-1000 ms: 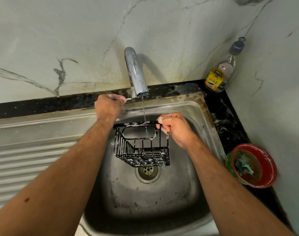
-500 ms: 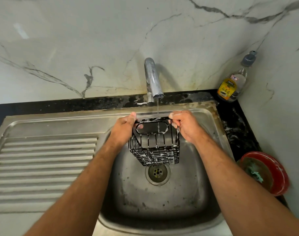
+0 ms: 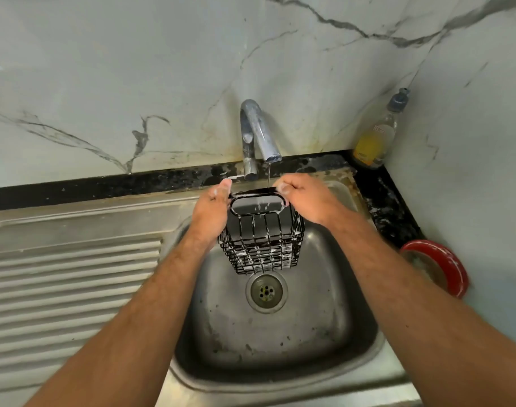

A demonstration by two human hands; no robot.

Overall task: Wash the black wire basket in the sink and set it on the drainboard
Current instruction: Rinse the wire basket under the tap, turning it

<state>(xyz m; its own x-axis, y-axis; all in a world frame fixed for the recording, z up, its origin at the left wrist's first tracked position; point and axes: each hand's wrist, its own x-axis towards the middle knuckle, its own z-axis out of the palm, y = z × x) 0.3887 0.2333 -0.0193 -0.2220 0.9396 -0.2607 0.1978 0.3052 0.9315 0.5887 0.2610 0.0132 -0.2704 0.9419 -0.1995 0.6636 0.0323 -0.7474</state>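
Note:
The black wire basket (image 3: 261,245), flecked with white suds, hangs over the steel sink (image 3: 324,333) just below the chrome tap (image 3: 258,133). A thin stream of water falls from the spout onto its top rim. My left hand (image 3: 212,212) grips the basket's left upper edge and my right hand (image 3: 305,198) grips its right upper edge, thumbs over the rim. The ribbed drainboard (image 3: 71,283) lies to the left of the sink bowl.
A dish-soap bottle (image 3: 375,136) stands in the back right corner on the black counter. A red bowl (image 3: 438,267) holding a scrubber sits right of the sink. The drain (image 3: 266,292) lies under the basket. Marble walls close in behind and at right.
My left hand left the tap handle and took the basket's left edge. The basket has come up closer under the spout, held by both hands.

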